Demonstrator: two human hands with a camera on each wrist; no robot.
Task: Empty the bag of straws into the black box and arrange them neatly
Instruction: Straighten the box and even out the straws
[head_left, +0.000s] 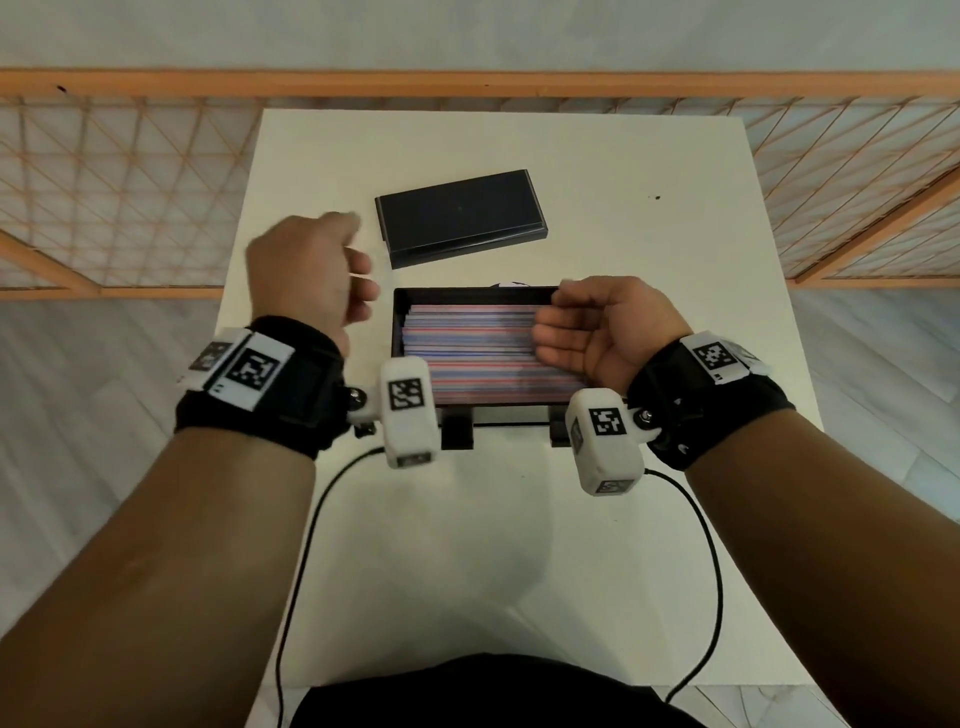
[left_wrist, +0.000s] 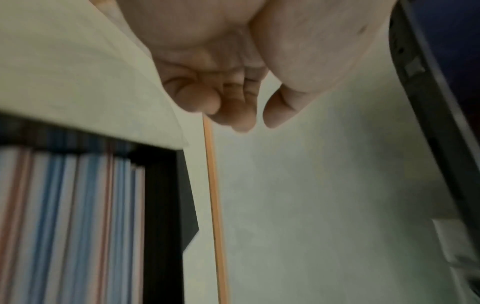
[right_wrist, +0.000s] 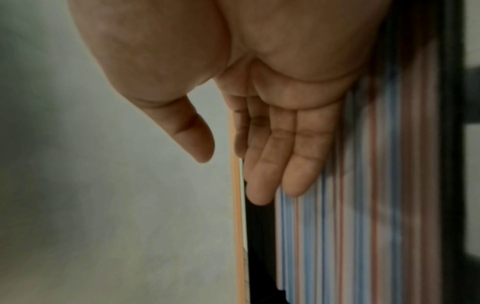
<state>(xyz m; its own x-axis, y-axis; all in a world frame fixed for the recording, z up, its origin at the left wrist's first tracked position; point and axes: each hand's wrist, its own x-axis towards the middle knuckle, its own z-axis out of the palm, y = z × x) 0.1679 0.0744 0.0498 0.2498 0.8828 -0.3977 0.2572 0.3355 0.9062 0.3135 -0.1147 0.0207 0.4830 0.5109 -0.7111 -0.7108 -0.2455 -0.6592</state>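
Note:
The black box (head_left: 399, 332) stands open on the white table (head_left: 675, 260), filled with blue, red and white striped straws (head_left: 467, 358) lying level, left to right. My right hand (head_left: 545, 332) is over the box's right end, palm facing left, fingers nearly straight against the straws' ends. In the right wrist view the right hand (right_wrist: 231, 176) lies flat beside the straws (right_wrist: 363, 226) and the box wall (right_wrist: 259, 236). Left of the box, my left hand (head_left: 358, 283) hangs in the air with loosely curled fingers (left_wrist: 233, 115), holding nothing. No bag is in view.
The box's black lid (head_left: 460, 215) lies flat behind the box. A small white and purple thing (head_left: 511, 283) peeks out behind the far rim. Two black cables (head_left: 311, 519) run over the near table. An orange wooden lattice rail (head_left: 467, 83) stands beyond the table.

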